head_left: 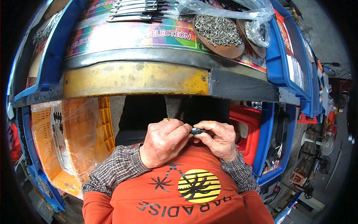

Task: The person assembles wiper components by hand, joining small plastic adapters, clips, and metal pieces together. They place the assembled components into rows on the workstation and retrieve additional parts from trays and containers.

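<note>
Close to my chest, below the bench edge, both hands meet around a small black part (197, 131) with a shiny metallic spot on it. My left hand (162, 140) is closed, its thumb and fingers pinching the left end of the part. From the other side my right hand (220, 139) grips it between thumb and bent fingers. Most of the part is hidden by the fingers, so its exact kind cannot be made out. On the bench ahead lies a row of slim silver pieces with black ends (136, 15).
A brown dish of small metal screws or rivets (220, 35) sits at the right of the bench, near a clear plastic bag (223, 11). Blue bins (56, 48) flank both sides. An orange crate (106, 123) stands low left, a red container (251, 125) low right.
</note>
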A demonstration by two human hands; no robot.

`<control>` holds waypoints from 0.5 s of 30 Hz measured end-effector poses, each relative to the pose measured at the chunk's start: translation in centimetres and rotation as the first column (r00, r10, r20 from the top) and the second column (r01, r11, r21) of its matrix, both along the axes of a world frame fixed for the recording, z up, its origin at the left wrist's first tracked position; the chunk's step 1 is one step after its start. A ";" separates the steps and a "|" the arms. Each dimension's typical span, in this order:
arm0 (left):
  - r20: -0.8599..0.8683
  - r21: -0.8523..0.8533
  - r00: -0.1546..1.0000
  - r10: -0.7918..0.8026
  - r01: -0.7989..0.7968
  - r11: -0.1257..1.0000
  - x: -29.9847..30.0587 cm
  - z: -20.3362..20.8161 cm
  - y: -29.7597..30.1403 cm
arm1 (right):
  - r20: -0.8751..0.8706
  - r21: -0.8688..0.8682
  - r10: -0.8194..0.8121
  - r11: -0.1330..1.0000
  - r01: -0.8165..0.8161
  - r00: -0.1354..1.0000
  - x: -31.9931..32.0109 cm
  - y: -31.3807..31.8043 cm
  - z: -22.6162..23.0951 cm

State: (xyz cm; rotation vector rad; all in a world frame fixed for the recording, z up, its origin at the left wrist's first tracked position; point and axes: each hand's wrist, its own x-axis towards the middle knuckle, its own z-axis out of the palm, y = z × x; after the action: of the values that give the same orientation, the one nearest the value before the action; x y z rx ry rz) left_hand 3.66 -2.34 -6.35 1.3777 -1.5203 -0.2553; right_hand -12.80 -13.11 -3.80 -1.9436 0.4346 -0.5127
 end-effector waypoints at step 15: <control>0.094 -0.096 0.993 0.066 -0.057 0.994 2.1 4.1 -2.4 | 0.158 -0.734 -0.398 0.565 0.377 0.904 0.4 -6.7 9.3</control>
State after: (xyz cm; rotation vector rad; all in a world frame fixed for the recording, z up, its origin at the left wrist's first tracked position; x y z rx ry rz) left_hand 5.75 -4.71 -2.30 1.3770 -1.5472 -0.0792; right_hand -12.43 -19.78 5.47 -2.6754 0.7683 -1.0985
